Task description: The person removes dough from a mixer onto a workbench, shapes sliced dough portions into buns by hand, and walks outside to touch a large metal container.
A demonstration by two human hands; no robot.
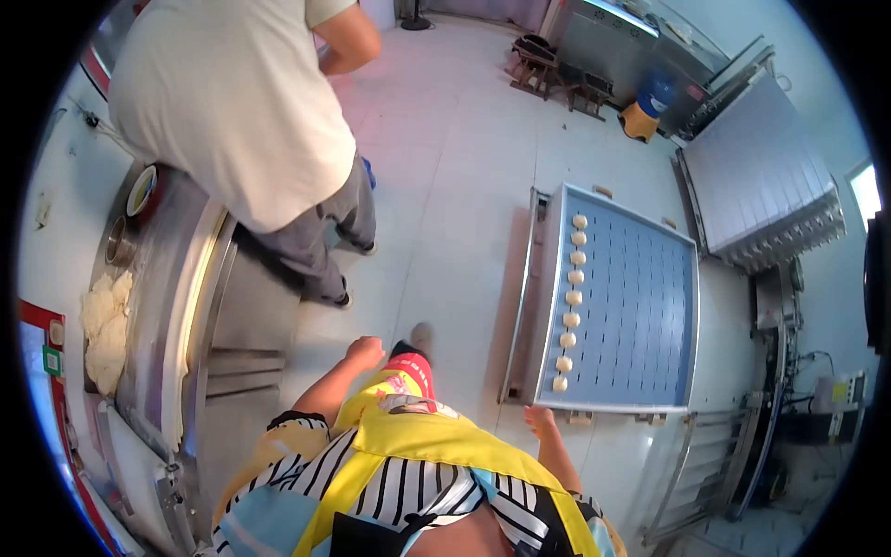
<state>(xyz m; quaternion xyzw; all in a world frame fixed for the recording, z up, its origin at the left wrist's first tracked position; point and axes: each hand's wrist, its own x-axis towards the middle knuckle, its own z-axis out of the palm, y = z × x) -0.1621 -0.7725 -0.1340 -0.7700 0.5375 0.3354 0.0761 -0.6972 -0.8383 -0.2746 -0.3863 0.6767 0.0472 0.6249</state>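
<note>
Two bare hands are held well apart in front of the wearer's bright yellow apron: the left hand is curled in over the pale tiled floor, and whether anything is inside it I cannot tell, while the right hand has its fingers loosely parted with nothing visible between them. The right hand is just beside the near left corner of a large, shallow, rectangular blue tray with a pale rim; whether it touches the rim is unclear. Along the tray's left side runs a single row of nine small, rounded, cream-white dough pieces, and dark dashed lines cross the blue surface to their right. Beyond the tray, to the right, leans a stack of broad silvery metal trays, and farther off a translucent blue bottle is by a yellow-orange stool. On the left, well away from the left hand, a large, lumpy, off-white mass of dough lies on a long metal worktop. Past it, a person in a loose cream shirt and grey trousers stands beside the worktop.
</note>
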